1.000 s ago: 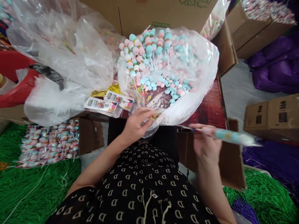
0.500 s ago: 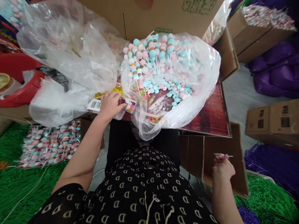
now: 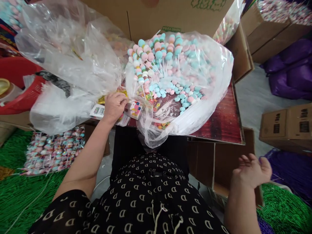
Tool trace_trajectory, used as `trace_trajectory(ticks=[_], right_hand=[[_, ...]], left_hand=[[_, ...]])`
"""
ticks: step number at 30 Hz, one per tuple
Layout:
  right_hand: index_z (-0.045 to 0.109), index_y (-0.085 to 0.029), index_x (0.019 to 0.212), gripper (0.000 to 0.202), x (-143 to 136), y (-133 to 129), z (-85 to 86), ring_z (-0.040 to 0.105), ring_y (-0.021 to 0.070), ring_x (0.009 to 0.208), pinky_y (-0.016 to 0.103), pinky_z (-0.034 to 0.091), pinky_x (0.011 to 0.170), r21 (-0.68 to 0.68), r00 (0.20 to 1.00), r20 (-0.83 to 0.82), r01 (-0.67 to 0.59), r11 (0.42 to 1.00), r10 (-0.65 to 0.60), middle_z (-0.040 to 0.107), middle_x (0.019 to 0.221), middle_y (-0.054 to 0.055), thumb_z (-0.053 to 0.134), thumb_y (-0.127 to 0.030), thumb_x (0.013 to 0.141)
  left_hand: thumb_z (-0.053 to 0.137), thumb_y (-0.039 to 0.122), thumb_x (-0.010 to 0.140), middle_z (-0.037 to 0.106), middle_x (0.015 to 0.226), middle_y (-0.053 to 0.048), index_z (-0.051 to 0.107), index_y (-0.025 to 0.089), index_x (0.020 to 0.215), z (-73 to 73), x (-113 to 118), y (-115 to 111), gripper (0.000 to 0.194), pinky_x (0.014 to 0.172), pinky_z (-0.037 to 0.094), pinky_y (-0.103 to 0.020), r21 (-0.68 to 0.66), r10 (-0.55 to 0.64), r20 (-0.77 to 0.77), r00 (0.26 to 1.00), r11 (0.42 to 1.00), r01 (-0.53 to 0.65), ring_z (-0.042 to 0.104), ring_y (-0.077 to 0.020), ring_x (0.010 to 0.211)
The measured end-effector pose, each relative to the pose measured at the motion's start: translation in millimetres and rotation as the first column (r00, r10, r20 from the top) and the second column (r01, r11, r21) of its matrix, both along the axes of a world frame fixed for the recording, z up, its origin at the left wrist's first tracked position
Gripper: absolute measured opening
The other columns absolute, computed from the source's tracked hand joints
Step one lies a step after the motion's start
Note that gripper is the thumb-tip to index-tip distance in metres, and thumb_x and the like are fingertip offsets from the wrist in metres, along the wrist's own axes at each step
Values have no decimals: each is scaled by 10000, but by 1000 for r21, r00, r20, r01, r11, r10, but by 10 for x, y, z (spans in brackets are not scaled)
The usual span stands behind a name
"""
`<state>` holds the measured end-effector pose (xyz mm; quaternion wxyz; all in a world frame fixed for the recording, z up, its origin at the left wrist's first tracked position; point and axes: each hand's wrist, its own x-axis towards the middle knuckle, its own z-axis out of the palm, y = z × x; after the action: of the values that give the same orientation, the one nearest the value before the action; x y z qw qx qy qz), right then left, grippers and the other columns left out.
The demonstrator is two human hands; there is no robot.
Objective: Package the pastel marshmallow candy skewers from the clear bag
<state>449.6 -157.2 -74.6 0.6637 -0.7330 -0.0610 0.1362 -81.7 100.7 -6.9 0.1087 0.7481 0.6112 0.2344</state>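
My left hand [image 3: 114, 105] rests over small printed plastic packets [image 3: 135, 109] at the table's near edge. Its fingers are curled together, and whatever they pinch is hidden. Yellow twist ties [image 3: 122, 93] lie just beyond its fingertips. My right hand [image 3: 252, 170] hovers above an open cardboard box [image 3: 226, 165] at the right, fingers apart, holding nothing visible. In front of me a clear plastic bag [image 3: 214, 87] lies spread on the table, bearing candy skewers [image 3: 143, 65] on white sticks and loose pink and blue candies [image 3: 186, 97].
The dark red table [image 3: 226, 123] ends just before my lap. A large carton [image 3: 156, 16] stands behind it. A red basket [image 3: 31, 87] is at the left, beside crumpled plastic bags [image 3: 73, 55]. Packed candy skewers [image 3: 55, 149] lie on green shredded filler [image 3: 14, 201]. Cartons [image 3: 287, 126] stand right.
My right hand has opened and moved slightly right and up; the wrapped candy stick it held is gone from it. My left hand's fingers have shifted slightly over the packets.
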Motion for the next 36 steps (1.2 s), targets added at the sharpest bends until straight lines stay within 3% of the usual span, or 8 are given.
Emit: trace_trajectory(ticks=[2, 6, 10, 12, 14, 18, 21, 36], right_hand=[[608, -405, 770, 230, -208, 155, 259, 754, 344, 927, 583, 582, 774, 102, 983, 131, 117, 988, -130, 745, 904, 67, 803, -399, 647], [779, -322, 815, 109, -1019, 558, 862, 646, 177, 563, 440, 565, 591, 278, 950, 260, -245, 929, 173, 731, 746, 39, 827, -313, 717], [781, -273, 1101, 288, -1948, 1018, 1118, 764, 198, 880, 354, 634, 699, 196, 602, 194, -798, 570, 775, 805, 1013, 64, 740, -469, 894], [711, -294, 1269, 474, -2283, 1244, 1099, 744, 209, 1027, 355, 643, 797, 179, 400, 191, -912, 369, 897, 778, 1188, 59, 776, -529, 862], [707, -274, 1231, 537, -2501, 1432, 1053, 723, 181, 938, 316, 624, 776, 163, 341, 158, -935, 316, 927, 771, 1082, 28, 834, -561, 796], [659, -226, 795, 425, -2660, 1608, 1020, 545, 106, 571, 254, 513, 561, 191, 396, 65, -906, 379, 916, 603, 632, -54, 805, -625, 795], [603, -230, 723, 476, -2673, 1600, 1010, 487, 94, 513, 241, 436, 498, 173, 446, 65, -886, 430, 893, 550, 573, -69, 827, -649, 755], [586, -235, 723, 481, -2721, 1631, 959, 485, 105, 452, 247, 414, 453, 279, 400, -159, -859, 430, 903, 578, 529, -67, 860, -626, 660]], left_hand=[[609, 319, 957, 778, 1113, -51, 703, 249, 872, 71, 16, -51, 145, 1085, 381, -496, 121, -48, 102, 994, 992, 36, 641, -271, 1131], [566, 376, 1007, 765, 1015, -45, 682, 288, 917, 310, 246, -270, 171, 1124, 385, -471, 320, -190, 230, 954, 941, 111, 671, -255, 1111], [587, 368, 1005, 744, 936, -36, 666, 263, 945, 472, 667, -539, 144, 1127, 384, -468, 421, -315, 251, 915, 887, 190, 657, -234, 965], [564, 364, 1016, 735, 913, -39, 656, 250, 939, 492, 835, -645, 165, 1061, 433, -445, 439, -363, 256, 896, 869, 227, 648, -223, 937], [579, 364, 1006, 718, 905, -42, 661, 236, 961, 494, 920, -721, 159, 977, 472, -408, 396, -377, 309, 873, 886, 242, 639, -212, 916], [706, 386, 908, 654, 838, -5, 695, 204, 1101, 492, 850, -794, 266, 795, 482, -321, 31, -258, 525, 811, 958, 284, 595, -173, 793], [725, 446, 879, 599, 735, 20, 693, 187, 922, 457, 731, -823, 264, 659, 411, -274, -259, -121, 653, 748, 892, 370, 517, -142, 683], [744, 605, 834, 508, 514, 84, 624, 219, 912, 358, 766, -870, 412, 573, 437, -252, -383, 148, 828, 540, 854, 352, 505, -126, 500]])
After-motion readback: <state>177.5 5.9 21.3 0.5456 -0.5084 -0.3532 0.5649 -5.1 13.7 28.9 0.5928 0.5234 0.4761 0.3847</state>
